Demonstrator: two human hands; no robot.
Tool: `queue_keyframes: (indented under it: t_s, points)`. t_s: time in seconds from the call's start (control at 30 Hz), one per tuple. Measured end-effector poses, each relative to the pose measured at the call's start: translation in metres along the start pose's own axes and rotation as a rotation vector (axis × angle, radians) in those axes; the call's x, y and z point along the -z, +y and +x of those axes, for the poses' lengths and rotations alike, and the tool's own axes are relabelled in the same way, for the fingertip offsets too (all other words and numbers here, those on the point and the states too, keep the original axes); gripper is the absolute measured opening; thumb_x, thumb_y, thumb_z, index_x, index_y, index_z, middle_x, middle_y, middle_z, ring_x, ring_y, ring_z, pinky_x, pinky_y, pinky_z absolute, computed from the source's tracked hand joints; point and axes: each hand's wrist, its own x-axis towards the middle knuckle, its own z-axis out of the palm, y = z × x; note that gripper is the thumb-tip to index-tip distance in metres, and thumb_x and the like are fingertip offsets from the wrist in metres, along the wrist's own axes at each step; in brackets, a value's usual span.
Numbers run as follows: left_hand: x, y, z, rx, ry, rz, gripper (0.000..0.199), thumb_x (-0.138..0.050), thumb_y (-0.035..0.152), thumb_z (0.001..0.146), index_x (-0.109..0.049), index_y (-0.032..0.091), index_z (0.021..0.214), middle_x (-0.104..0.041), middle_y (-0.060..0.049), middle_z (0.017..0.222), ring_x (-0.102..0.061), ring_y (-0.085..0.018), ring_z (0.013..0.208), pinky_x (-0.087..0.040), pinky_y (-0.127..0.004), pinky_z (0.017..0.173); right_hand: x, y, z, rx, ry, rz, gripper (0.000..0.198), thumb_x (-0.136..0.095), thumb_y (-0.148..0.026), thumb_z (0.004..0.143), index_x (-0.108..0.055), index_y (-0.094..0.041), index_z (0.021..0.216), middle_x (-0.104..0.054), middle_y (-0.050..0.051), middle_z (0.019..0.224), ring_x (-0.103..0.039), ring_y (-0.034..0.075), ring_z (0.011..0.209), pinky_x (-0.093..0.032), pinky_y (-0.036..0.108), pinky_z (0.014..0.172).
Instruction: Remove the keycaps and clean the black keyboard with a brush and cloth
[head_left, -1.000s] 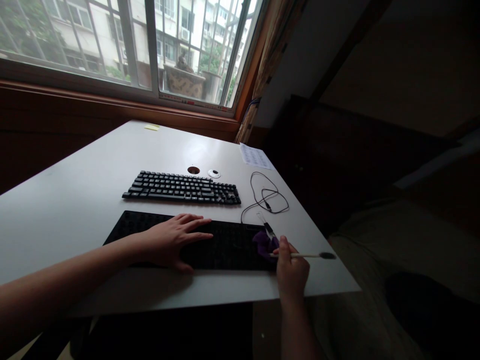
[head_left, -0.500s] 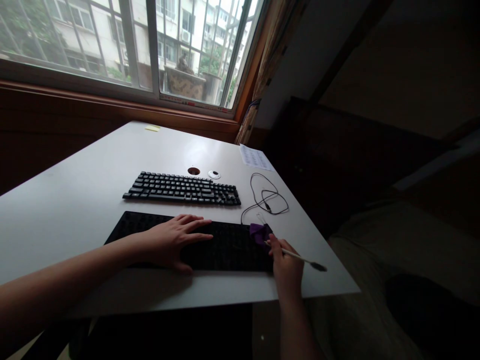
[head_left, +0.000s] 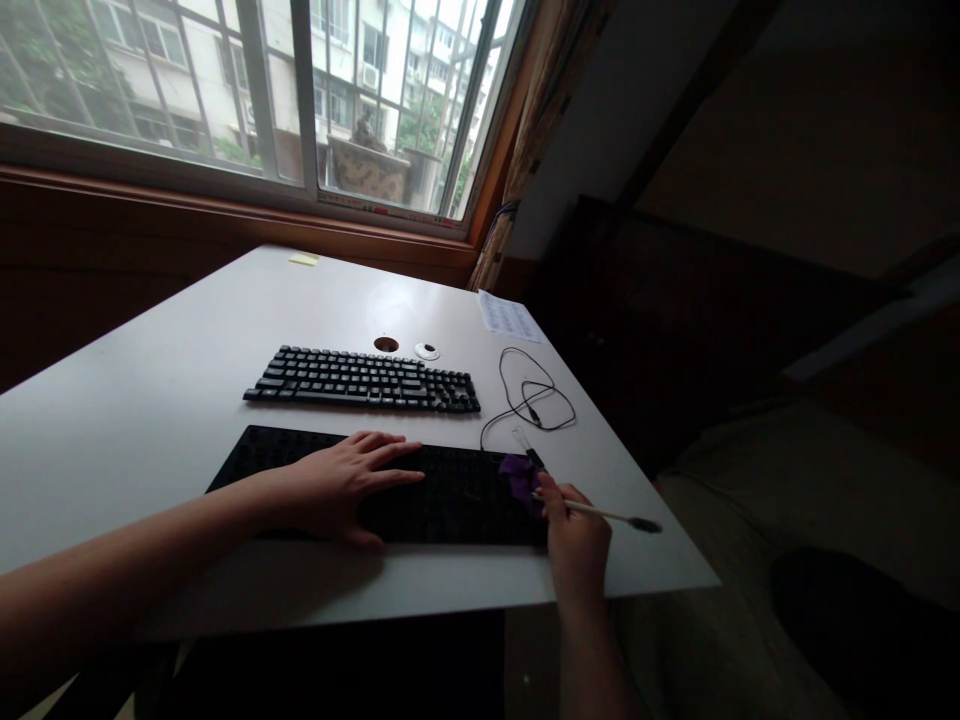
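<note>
My left hand (head_left: 341, 485) lies with spread fingers on a black keyboard base (head_left: 457, 500), whose keycaps appear to be off. In my right hand (head_left: 577, 530) is a thin, light-handled brush (head_left: 589, 509), its dark tip (head_left: 645, 525) pointing right, away from the keyboard. At the handle's other end a purple cloth (head_left: 519, 478) rests on the base's right part; whether it is wrapped round the handle or pinched by my fingers I cannot tell. A wire keycap puller (head_left: 523, 440) lies just behind the cloth, partly hidden.
Black keycaps (head_left: 367, 380) stand in keyboard order behind the base. A thin cable (head_left: 517, 408) loops at the right. Near the window lie a printed sheet (head_left: 508, 316), a yellow slip (head_left: 304, 259), a cable hole (head_left: 386, 344) and its round cover (head_left: 427, 351). The white table (head_left: 150, 400) ends close on the right.
The brush has turned slightly, its dark tip now a little higher and further right. The purple cloth has shifted slightly downward and changed its folds. My left hand stays in place.
</note>
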Motion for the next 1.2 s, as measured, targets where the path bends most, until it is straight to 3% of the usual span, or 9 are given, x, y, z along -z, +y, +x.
queue_keyframes:
  t_s: [0.13, 0.33, 0.47, 0.93, 1.2]
  points:
    - [-0.001, 0.0, 0.0, 0.003, -0.006, 0.005, 0.096, -0.081, 0.055, 0.072, -0.036, 0.038, 0.155, -0.021, -0.006, 0.168, -0.033, -0.046, 0.144, -0.035, -0.066, 0.113, -0.004, 0.003, 0.002, 0.087, -0.024, 0.074, 0.051, -0.052, -0.065, 0.095, -0.074, -0.02, 0.083, -0.07, 0.005, 0.075, -0.064, 0.021, 0.072, -0.044, 0.031, 0.07]
    - [-0.001, 0.0, 0.001, -0.005, -0.001, 0.009, 0.096, -0.081, 0.057, 0.071, -0.037, 0.037, 0.155, -0.022, -0.007, 0.167, -0.032, -0.045, 0.144, -0.034, -0.064, 0.114, -0.004, -0.004, 0.006, 0.186, 0.056, 0.025, 0.049, -0.052, -0.059, 0.098, -0.065, -0.021, 0.071, -0.066, 0.006, 0.082, -0.062, 0.021, 0.079, -0.045, 0.032, 0.077]
    - [-0.002, 0.0, 0.001, 0.005, -0.001, 0.01, 0.096, -0.082, 0.056, 0.071, -0.038, 0.038, 0.154, -0.023, -0.007, 0.167, -0.033, -0.046, 0.144, -0.034, -0.064, 0.114, -0.004, -0.001, 0.005, 0.241, 0.011, 0.006, 0.047, -0.049, -0.056, 0.101, -0.065, -0.021, 0.073, -0.065, 0.005, 0.078, -0.061, 0.021, 0.078, -0.044, 0.032, 0.077]
    - [0.002, 0.004, 0.001, -0.03, 0.011, -0.007, 0.099, -0.085, 0.056, 0.065, -0.042, 0.037, 0.152, -0.027, -0.007, 0.166, -0.037, -0.045, 0.142, -0.038, -0.062, 0.112, 0.003, -0.011, -0.001, -0.001, 0.004, -0.038, 0.057, -0.035, -0.058, 0.103, -0.059, -0.021, 0.066, -0.066, 0.004, 0.065, -0.061, 0.018, 0.058, -0.041, 0.03, 0.064]
    - [0.001, 0.002, 0.001, -0.021, -0.029, -0.002, 0.1, -0.084, 0.056, 0.068, -0.037, 0.039, 0.154, -0.022, -0.006, 0.168, -0.033, -0.046, 0.144, -0.036, -0.063, 0.114, 0.004, -0.008, -0.003, 0.007, -0.018, -0.036, 0.058, -0.036, -0.06, 0.103, -0.059, -0.021, 0.068, -0.064, 0.003, 0.064, -0.06, 0.017, 0.056, -0.041, 0.03, 0.064]
